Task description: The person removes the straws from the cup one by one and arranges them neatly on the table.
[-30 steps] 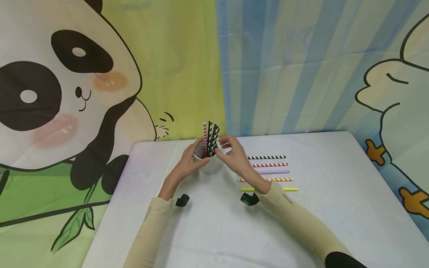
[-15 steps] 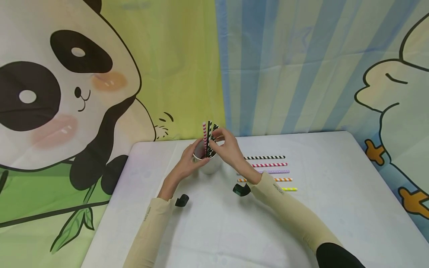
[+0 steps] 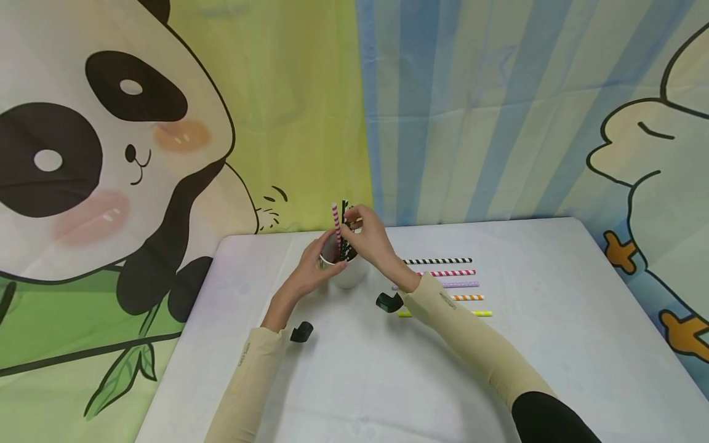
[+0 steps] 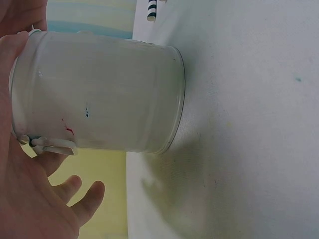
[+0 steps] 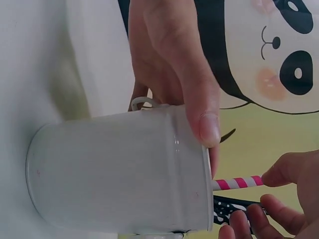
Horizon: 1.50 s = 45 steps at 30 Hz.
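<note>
A white bucket (image 3: 348,279) (image 4: 99,94) (image 5: 114,169) stands on the table, its mouth tilted toward no side that I can tell. My left hand (image 3: 311,269) (image 4: 25,189) (image 5: 172,55) grips its rim, thumb in front. Out of the mouth rise a pink-and-white striped straw (image 3: 335,216) (image 5: 238,182) and several black patterned straws (image 3: 343,213) (image 5: 225,208). Over the rim, my right hand (image 3: 372,241) (image 5: 301,191) holds its curled fingers around the black straws, with the thumb at the pink straw's top end. The fingers partly hide the straws.
Right of the bucket, straws lie in parallel rows: black-striped (image 3: 445,260), red-striped (image 3: 454,272), purple (image 3: 461,284), orange-striped (image 3: 469,298) and yellow (image 3: 483,313). My right forearm crosses over some of them. A printed curtain (image 3: 310,123) hangs behind the table (image 3: 354,381).
My right hand has moved left from the bucket's right side onto the black straws and now covers more of them. The pink straw leans slightly farther left. My left hand has stayed put.
</note>
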{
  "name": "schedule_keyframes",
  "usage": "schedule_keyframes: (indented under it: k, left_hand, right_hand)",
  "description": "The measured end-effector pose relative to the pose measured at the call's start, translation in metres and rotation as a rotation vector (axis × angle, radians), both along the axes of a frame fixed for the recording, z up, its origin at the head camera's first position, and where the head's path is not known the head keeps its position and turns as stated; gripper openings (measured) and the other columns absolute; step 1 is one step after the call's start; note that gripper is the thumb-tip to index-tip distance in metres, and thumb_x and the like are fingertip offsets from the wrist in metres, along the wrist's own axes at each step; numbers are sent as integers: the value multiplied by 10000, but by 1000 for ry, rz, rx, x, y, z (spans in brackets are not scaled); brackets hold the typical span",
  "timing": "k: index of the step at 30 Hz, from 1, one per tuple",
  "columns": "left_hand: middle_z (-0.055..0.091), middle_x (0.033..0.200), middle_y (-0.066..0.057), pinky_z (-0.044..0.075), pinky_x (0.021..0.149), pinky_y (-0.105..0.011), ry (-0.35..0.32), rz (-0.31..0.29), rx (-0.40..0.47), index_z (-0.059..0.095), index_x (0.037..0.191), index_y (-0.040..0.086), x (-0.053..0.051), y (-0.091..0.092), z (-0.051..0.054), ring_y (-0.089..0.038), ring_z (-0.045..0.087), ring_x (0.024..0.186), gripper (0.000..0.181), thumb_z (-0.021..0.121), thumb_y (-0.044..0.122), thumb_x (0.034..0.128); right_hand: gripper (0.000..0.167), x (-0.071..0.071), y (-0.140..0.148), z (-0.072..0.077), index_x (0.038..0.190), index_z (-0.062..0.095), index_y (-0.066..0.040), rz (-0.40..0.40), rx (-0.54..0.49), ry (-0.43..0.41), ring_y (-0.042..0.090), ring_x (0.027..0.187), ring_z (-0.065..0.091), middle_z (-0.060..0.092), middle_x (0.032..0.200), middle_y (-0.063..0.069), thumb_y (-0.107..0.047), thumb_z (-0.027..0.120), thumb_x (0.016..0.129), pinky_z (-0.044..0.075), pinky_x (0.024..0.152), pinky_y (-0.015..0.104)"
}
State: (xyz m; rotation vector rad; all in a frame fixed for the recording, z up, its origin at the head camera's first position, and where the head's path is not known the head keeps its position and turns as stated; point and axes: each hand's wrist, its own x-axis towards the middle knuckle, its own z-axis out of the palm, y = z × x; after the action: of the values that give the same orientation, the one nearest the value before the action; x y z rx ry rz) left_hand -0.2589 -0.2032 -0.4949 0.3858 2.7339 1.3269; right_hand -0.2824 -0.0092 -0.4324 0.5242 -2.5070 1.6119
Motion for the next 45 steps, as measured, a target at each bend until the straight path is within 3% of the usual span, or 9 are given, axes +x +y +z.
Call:
schedule_keyframes:
  k: [8, 13, 35, 45]
  left_hand:
    - [308, 1621, -59, 272, 1167, -621, 13, 2, -6, 211, 1611, 269, 0, 0, 0, -310, 238, 1505, 886, 692, 491, 902]
    - [283, 1639, -36, 237, 1191, -606, 21, 0, -18, 195, 1607, 324, 0, 0, -1, -290, 209, 1525, 876, 684, 504, 903]
    - [238, 1663, -19, 204, 1198, -629, 2, 2, -28, 120, 1619, 332, 2, 0, 0, -298, 155, 1545, 939, 670, 563, 894]
    - [344, 1602, -32, 240, 1181, -622, 33, -9, -18, 157, 1609, 358, 1, 0, 0, -300, 242, 1501, 902, 679, 535, 896]
  right_hand:
    - [241, -4, -7, -1, 1166, 636, -71, -37, 52, 48, 275, 990, 632, 632, 1134, 100, -211, 643, 970, 542, 849, 390]
    - [227, -4, -11, 1, 1150, 638, -97, -54, 94, 62, 244, 988, 635, 630, 1124, 77, -233, 652, 969, 544, 854, 389]
    - [156, -2, -17, -2, 1082, 655, -147, -17, 194, 78, 252, 970, 591, 615, 1110, 102, -253, 603, 980, 502, 767, 378]
    - [136, -3, -21, -3, 1044, 647, -162, -30, 206, 87, 184, 884, 536, 604, 1066, 78, -266, 612, 963, 465, 699, 345]
